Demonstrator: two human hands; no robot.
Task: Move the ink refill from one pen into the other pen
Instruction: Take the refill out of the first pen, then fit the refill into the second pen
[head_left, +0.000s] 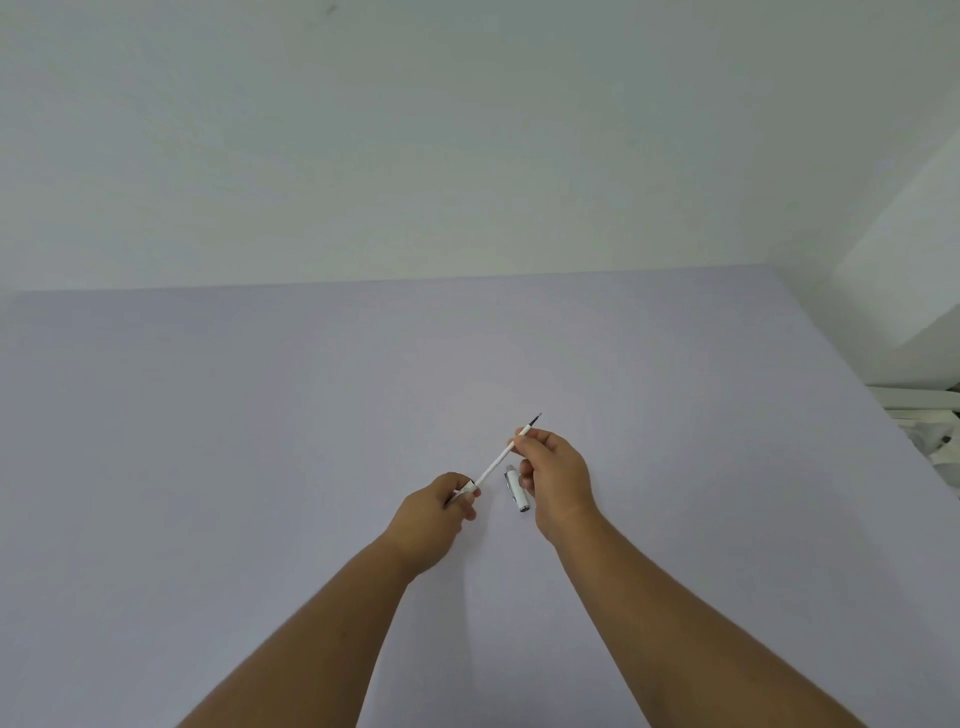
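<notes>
— What did we have between our fingers?

— The fingers of our right hand were pinched on the upper part of the ink refill, a thin white rod with a dark tip pointing up and away from us. The left hand was clenched around the lower end, where a short white piece that looked like a pen barrel showed at the fingertips. We could not tell how far the refill sat inside it, since the fingers hid that part.

— So where was the refill?

— Held in the air over the tabletop, slanting from the left hand, low and near us, up to the right hand and past it, with both hands gripping it at once.

— And beyond the hands?

— A white pen part with a silvery end lay on the pale lilac tabletop just beside the right hand, in the gap between our two hands. Our bare forearms reached in from the near edge. A pale wall rose behind the tabletop, and some white clutter sat at the far right edge.
</notes>
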